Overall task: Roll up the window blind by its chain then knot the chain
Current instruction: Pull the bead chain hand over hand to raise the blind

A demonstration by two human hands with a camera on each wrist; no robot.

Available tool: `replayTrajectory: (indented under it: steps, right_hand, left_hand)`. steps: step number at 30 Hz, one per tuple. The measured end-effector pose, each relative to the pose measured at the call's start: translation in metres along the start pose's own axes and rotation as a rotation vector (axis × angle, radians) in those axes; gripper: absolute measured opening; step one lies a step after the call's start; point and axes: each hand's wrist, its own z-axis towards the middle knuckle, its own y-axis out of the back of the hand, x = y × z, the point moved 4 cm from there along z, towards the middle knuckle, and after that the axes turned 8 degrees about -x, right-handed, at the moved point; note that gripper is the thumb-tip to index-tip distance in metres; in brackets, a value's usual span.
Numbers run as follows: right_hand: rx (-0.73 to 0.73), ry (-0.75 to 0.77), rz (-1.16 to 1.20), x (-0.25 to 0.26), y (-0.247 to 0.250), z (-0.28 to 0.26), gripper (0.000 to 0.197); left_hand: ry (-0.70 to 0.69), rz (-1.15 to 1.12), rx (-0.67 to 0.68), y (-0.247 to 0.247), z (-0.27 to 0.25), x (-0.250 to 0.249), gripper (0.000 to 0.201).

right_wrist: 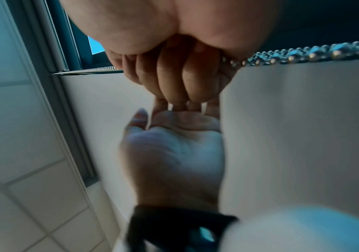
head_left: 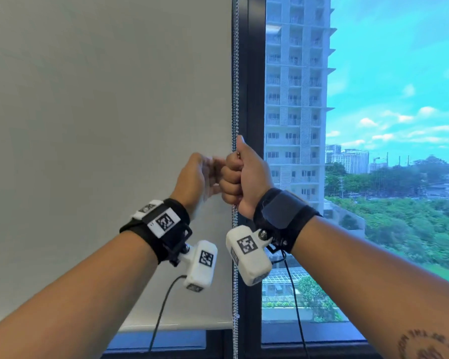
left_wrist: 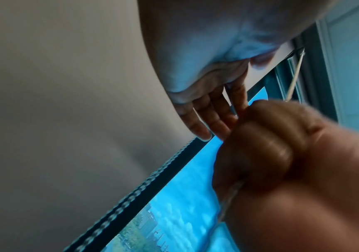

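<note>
A white roller blind (head_left: 101, 125) covers the left pane, and its bottom bar (head_left: 176, 325) hangs just above the sill. The metal bead chain (head_left: 235, 73) runs straight down along the blind's right edge. My right hand (head_left: 240, 177) grips this chain in a fist at mid height, thumb pointing up. In the right wrist view the chain (right_wrist: 303, 52) leaves the curled right fingers (right_wrist: 185, 76). My left hand (head_left: 204, 174) is blurred just left of the fist, with straight fingers (left_wrist: 213, 117) and an empty palm (right_wrist: 174, 141). The right fist (left_wrist: 271, 145) fills the left wrist view.
A dark window frame post (head_left: 252, 99) stands right behind the chain. The uncovered right pane (head_left: 373, 125) looks out on a tower block, trees and sky. Camera cables (head_left: 161, 314) dangle from both wrists. A tiled ceiling (right_wrist: 23, 187) appears in the right wrist view.
</note>
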Motion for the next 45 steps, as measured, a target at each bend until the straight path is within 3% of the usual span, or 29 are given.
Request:
replayTrajectory:
  steps: [3,7,10,13,15,18,22,27,30,32,35,41,45]
  right_hand:
    - [-0.005,-0.02,-0.029,-0.012,0.005,-0.002,0.054]
    - [-0.003,-0.078,-0.011,-0.023,0.01,-0.006,0.054]
    - [0.001,-0.088,-0.006,-0.03,0.012,-0.011,0.054]
    - [0.035,-0.094,-0.077,-0.037,0.02,-0.011,0.055]
    - [0.094,-0.113,-0.284,-0.04,0.031,-0.011,0.046]
    - [0.17,-0.125,-0.446,-0.039,0.043,-0.01,0.012]
    - [0.131,-0.026,-0.234,-0.003,0.038,0.008,0.013]
    - [0.028,0.081,-0.076,0.061,0.011,0.032,0.028]
    - [0.084,0.05,-0.066,0.079,-0.008,0.038,0.039]
    - [0.077,0.005,-0.076,0.078,-0.018,0.038,0.053]
    - [-0.02,0.01,-0.112,0.062,-0.021,0.029,0.054]
    - [-0.064,0.012,-0.037,0.039,-0.012,0.018,0.053]
    - [-0.045,0.056,0.01,0.036,-0.01,0.017,0.049]
  left_hand:
    - [-0.035,0.004,0.019,-0.007,0.011,-0.028,0.051]
    - [-0.016,-0.072,0.08,-0.028,0.015,-0.049,0.04]
    - [0.026,-0.184,0.064,-0.041,0.015,-0.05,0.029]
    - [0.072,-0.201,0.05,-0.048,0.011,-0.04,0.034]
    - [0.059,-0.145,0.039,-0.047,0.01,-0.036,0.035]
    - [0.035,-0.108,0.01,-0.041,0.008,-0.033,0.036]
    - [0.051,-0.167,-0.026,-0.046,0.0,-0.026,0.04]
    - [0.094,-0.133,-0.038,-0.05,-0.011,-0.007,0.042]
    - [0.096,-0.095,-0.092,-0.05,-0.021,0.003,0.035]
    - [0.095,-0.077,-0.139,-0.049,-0.024,0.012,0.03]
    - [0.129,-0.082,-0.164,-0.04,-0.023,0.035,0.043]
    - [0.155,-0.054,0.071,-0.018,-0.014,0.037,0.038]
    - [0.118,-0.039,0.083,-0.009,0.013,0.004,0.03]
